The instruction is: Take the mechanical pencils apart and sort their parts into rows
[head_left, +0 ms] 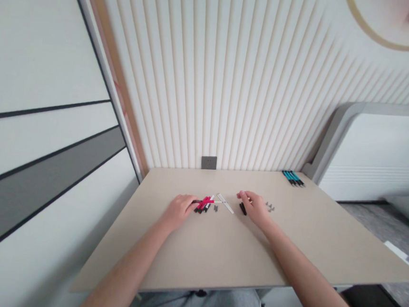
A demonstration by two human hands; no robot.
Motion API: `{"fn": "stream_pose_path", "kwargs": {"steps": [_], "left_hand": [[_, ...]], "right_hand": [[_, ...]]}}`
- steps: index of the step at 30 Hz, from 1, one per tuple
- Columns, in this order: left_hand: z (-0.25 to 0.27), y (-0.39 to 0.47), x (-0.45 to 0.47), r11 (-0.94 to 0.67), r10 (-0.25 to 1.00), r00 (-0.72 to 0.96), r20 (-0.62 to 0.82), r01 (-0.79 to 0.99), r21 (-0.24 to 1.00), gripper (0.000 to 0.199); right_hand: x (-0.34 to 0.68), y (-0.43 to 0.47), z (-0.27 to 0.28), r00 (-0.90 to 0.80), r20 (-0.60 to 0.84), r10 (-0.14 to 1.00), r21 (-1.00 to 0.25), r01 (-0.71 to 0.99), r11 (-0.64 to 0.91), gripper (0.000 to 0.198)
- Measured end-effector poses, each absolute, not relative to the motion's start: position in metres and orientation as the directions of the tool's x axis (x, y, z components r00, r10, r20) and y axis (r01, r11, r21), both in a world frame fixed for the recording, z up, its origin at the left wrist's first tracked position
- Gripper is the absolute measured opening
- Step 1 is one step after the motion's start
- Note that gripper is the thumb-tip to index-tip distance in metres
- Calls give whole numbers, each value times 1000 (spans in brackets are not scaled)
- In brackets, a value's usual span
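My left hand (178,210) is closed on the black end of a pink-and-black pen barrel (208,201), held about level. A thin white refill (221,202) sticks out of its right end. Beneath it lie several pink, white and black pen barrels (199,210), partly covered. My right hand (255,208) hovers to the right with thumb and fingers pinched together; whatever is between them is too small to make out. Under those fingertips are black pen parts (243,209). Between my hands rest white refills (227,206) and small dark springs or similar bits (216,208).
Small grey cone-shaped pieces (270,207) lie just right of my right hand. Several teal-and-black pens (293,178) sit in a row at the table's back right. The beige table (195,262) meets a ribbed wall with a dark socket (209,162). A bed headboard stands at right.
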State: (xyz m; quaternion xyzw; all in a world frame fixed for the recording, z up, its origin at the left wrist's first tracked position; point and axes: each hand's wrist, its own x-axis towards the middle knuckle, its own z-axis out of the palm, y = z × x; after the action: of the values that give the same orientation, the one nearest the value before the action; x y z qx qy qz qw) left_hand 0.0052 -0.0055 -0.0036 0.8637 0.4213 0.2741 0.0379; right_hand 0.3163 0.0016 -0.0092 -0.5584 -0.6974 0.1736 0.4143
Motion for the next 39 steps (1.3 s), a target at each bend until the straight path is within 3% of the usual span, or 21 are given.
{"fn": "stream_pose_path", "kwargs": {"steps": [5, 9, 12, 21, 30, 39], "left_hand": [[-4, -6, 7, -604, 782, 446, 435, 713, 356, 28], [-3, -6, 8, -554, 824, 389, 412, 707, 440, 31], [-2, -7, 8, -547, 830, 383, 405, 700, 460, 32], [-5, -8, 10, -503, 864, 351, 362, 652, 568, 28], [-1, -7, 9, -570, 813, 424, 400, 719, 397, 23], [1, -8, 10, -567, 815, 436, 381, 734, 374, 22]], "right_hand": [[337, 6, -10, -17, 346, 938, -472, 861, 189, 36], [339, 1, -7, -124, 275, 953, -287, 936, 204, 30], [333, -5, -3, -157, 233, 960, -215, 954, 208, 29], [326, -11, 2, -226, 245, 943, -206, 938, 278, 24], [323, -14, 1, -225, 225, 948, -133, 957, 259, 24], [322, -10, -4, -215, 272, 938, -143, 955, 260, 19]]}}
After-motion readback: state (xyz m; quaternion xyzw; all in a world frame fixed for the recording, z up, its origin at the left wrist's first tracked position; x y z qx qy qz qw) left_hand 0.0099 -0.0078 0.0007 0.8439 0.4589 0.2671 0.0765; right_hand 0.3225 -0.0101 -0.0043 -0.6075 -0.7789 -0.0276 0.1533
